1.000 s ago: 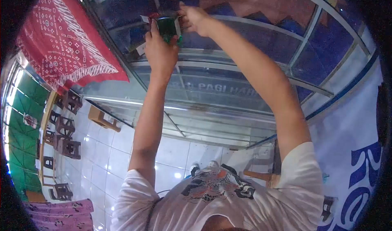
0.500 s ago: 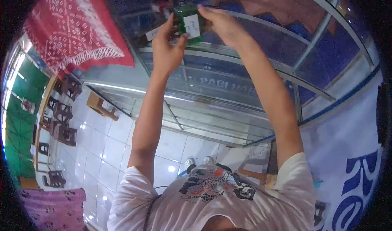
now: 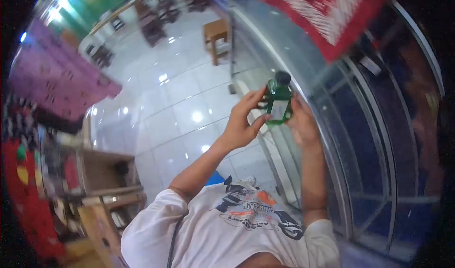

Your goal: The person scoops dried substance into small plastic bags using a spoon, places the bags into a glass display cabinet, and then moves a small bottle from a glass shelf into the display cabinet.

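Both hands hold a small green bottle [image 3: 273, 92] with a black cap and a white label on its front. My left hand [image 3: 244, 121] grips its left side, the thumb low near the label and the fingers curled round behind. From the right, my right hand [image 3: 304, 121] presses against the bottle's other side, its fingers partly hidden. The bottle stands nearly upright in front of my chest, beside the glass display case [image 3: 346, 173]. What is written on the label is too blurred to read.
A red patterned cloth [image 3: 327, 17] hangs over the case. Beyond the white tiled floor [image 3: 189, 102] stand a wooden stool [image 3: 216, 37] and several dark chairs. At the left are a purple cloth [image 3: 52, 74] and a wooden shelf unit [image 3: 102, 171].
My view has turned left, away from the case's front. The bottle has come off the case and nearer my body, still between both hands.
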The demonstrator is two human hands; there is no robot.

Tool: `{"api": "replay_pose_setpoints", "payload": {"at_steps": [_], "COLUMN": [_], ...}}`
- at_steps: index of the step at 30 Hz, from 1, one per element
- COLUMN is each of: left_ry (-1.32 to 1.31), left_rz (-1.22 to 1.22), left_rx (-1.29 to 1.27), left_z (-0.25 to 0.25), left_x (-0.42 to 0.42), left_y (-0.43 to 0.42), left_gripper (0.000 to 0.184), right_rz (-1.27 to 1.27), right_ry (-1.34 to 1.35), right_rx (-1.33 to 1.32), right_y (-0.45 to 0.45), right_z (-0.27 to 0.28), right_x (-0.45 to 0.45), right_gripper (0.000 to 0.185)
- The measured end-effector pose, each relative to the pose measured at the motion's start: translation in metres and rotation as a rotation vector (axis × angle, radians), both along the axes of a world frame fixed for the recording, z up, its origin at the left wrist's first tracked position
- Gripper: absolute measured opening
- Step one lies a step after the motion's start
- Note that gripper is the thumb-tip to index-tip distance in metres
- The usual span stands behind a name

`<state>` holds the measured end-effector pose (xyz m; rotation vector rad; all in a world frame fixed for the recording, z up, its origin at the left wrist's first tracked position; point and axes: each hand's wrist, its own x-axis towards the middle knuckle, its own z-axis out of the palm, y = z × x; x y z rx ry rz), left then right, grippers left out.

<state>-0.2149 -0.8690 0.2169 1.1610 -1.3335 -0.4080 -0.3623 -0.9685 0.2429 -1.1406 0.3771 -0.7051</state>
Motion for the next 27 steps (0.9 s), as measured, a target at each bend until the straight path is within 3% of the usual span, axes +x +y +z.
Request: {"api": "replay_pose_setpoints", "payload": {"at_steps": [5,12,20,27], "left_ry": [0.018,0.142,0.264,0.338], "left_rz": [0.268,0.584,0.951,1.227], "left_rx": [0.142,0.278,0.318,0.332], "left_z": [-0.052,-0.097,-0.119,-0.120], "left_x": [0.081,0.188,0.277,0.336], "left_y": [0.098,0.233,0.353,0.388], "left_gripper": [0.073,0.073,0.073,0.073], "right_rz": [0.326,0.656,0.980,1.255], "right_ry": [0.097,0.184,0.348,0.351], "right_rx": [0.235,0.267,0.218,0.141], "right_y": [0.055,0.158,0.271,0.315], "right_z": [-0.069,-0.134,-0.143,-0.159], "right_x": [0.113,0.273,0.426,0.539], "right_gripper": [0.042,0.048,0.050,0.047]}}
